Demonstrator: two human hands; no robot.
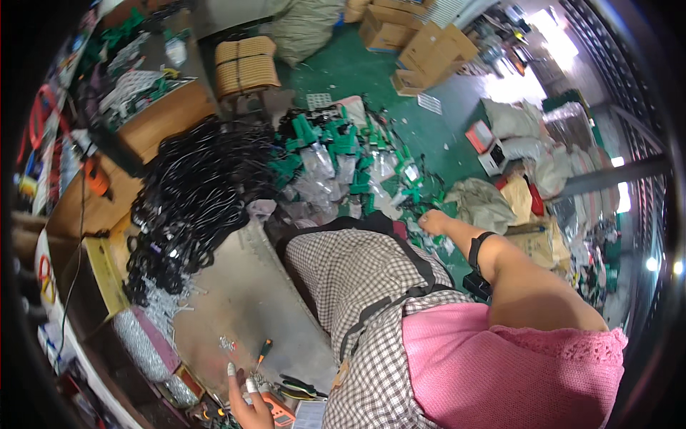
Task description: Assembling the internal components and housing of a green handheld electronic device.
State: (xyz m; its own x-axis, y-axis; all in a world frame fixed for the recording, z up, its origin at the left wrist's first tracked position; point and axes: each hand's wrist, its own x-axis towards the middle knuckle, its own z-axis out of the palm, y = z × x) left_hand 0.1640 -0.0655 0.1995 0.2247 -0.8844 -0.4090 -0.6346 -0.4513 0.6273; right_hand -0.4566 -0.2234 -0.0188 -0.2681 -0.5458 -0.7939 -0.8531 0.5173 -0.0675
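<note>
My left hand (250,402) is at the lower edge of the metal worktable (246,300), its fingers apart and white wraps on two fingertips. It holds nothing that I can see. Close by are an orange meter (280,411), pliers with dark handles (299,386) and a screwdriver with an orange and black handle (264,350). My right arm reaches out to the right, a black strap around its wrist. At its end my right hand (431,222) is curled beside a heap of green plastic parts and clear bags (318,161); what its fingers hold is too small to make out.
A large bundle of black cables (204,171) covers the table's far end, with small silvery pieces (163,306) beside it. An orange power tool (95,177) hangs at left. Beyond stand a woven-seat stool (245,66), cardboard boxes (432,53) and sacks (511,118).
</note>
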